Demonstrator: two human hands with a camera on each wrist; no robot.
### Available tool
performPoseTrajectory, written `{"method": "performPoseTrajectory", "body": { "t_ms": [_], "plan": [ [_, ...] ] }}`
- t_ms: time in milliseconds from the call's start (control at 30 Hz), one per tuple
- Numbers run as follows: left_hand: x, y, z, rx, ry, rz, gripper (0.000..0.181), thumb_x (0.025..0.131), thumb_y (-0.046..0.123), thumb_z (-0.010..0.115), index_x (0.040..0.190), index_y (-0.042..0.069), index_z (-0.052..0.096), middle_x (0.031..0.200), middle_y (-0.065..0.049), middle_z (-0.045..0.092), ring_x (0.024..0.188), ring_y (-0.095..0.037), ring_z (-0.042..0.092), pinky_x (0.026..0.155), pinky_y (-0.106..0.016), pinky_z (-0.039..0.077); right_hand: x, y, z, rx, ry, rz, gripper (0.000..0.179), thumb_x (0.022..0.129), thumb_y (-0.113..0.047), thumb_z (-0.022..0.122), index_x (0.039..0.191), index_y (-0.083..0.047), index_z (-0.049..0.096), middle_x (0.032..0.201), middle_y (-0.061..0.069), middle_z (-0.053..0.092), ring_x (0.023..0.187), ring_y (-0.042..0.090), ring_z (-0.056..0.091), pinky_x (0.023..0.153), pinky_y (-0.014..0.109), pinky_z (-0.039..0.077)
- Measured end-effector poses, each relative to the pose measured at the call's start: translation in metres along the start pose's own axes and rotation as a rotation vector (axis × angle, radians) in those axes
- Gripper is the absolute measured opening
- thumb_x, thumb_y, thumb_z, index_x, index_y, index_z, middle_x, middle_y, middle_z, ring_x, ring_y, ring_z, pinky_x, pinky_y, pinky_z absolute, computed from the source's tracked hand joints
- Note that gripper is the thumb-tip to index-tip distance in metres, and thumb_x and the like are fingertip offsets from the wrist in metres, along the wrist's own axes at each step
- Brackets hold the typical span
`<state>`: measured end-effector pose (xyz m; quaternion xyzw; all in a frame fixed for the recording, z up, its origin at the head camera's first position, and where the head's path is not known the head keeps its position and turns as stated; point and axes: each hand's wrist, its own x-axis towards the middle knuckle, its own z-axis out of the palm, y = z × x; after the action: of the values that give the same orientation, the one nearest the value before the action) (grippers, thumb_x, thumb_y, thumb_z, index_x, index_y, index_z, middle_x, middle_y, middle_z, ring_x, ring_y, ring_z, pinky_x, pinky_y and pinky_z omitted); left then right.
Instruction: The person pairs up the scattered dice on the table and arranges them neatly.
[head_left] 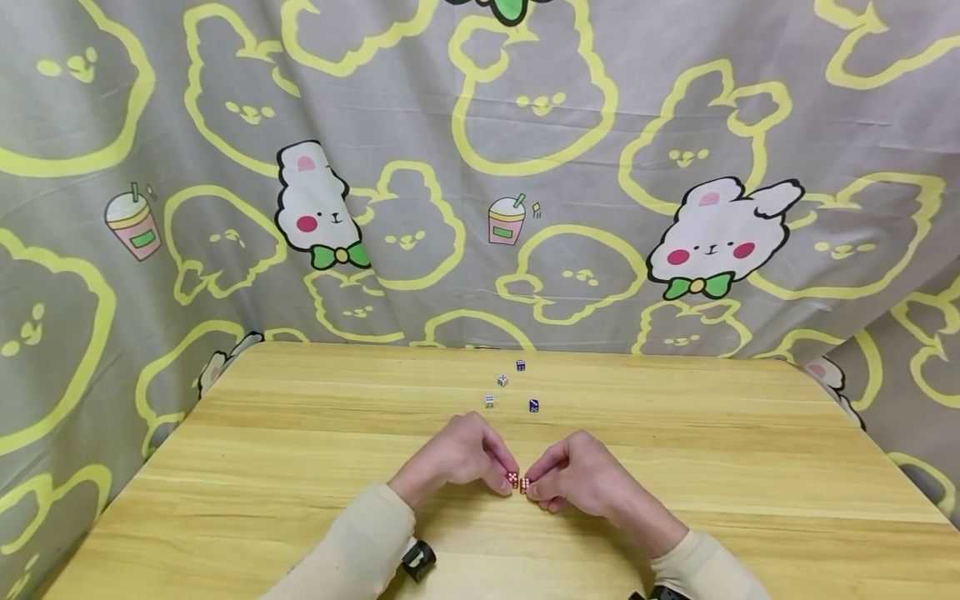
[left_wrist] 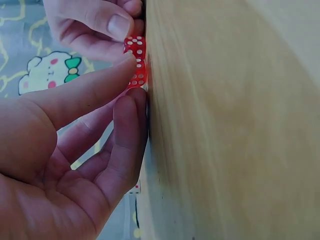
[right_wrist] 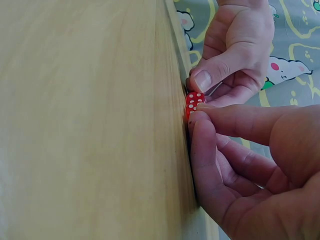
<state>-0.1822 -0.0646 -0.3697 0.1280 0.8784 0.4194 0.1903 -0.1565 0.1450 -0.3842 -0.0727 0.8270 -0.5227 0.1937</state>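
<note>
Two red dice with white pips sit side by side low over the table, close together between the hands. My left hand (head_left: 463, 450) pinches the left red die (head_left: 513, 478) between thumb and fingers. Thumb and forefinger of my right hand (head_left: 588, 479) pinch the right red die (head_left: 525, 485). In the left wrist view the left red die (left_wrist: 136, 80) is partly covered by the thumb. Seen from the right wrist, fingertips hide much of the right red die (right_wrist: 189, 111), with the left hand (right_wrist: 232, 50) just beyond.
Beyond the hands lie two white dice, one nearer (head_left: 490, 401) and one farther (head_left: 502, 380), and two blue dice, one nearer (head_left: 533, 406) and one at the back (head_left: 521, 365). A patterned curtain (head_left: 420, 208) hangs behind the wooden table (head_left: 300, 417).
</note>
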Motion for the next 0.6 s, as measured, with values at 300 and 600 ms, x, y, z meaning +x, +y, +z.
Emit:
{"method": "performPoseTrajectory", "body": {
  "t_ms": [300, 600],
  "plan": [
    [-0.0003, 0.0021, 0.0018, -0.012, -0.016, 0.011, 0.02, 0.071, -0.001, 0.095, 0.08, 0.012, 0.083, 0.074, -0.001, 0.078, 0.068, -0.011, 0.07, 0.073, -0.026, 0.054, 0.001, -0.0002, -0.0003, -0.009, 0.006, -0.002, 0.011, 0.084, -0.003, 0.086, 0.093, 0.0, 0.081, 0.077, 0.006, 0.078, 0.063, 0.013, 0.07, 0.063, 0.031, 0.062],
    [-0.0014, 0.0005, 0.0029, -0.032, -0.019, 0.015, 0.02, 0.071, -0.002, 0.095, 0.081, 0.011, 0.083, 0.074, 0.0, 0.078, 0.069, -0.011, 0.07, 0.073, -0.025, 0.054, 0.0017, -0.0002, -0.0002, -0.003, -0.001, -0.001, 0.011, 0.084, -0.003, 0.086, 0.093, 0.0, 0.08, 0.077, 0.006, 0.078, 0.063, 0.012, 0.07, 0.064, 0.03, 0.062]
  ]
}}
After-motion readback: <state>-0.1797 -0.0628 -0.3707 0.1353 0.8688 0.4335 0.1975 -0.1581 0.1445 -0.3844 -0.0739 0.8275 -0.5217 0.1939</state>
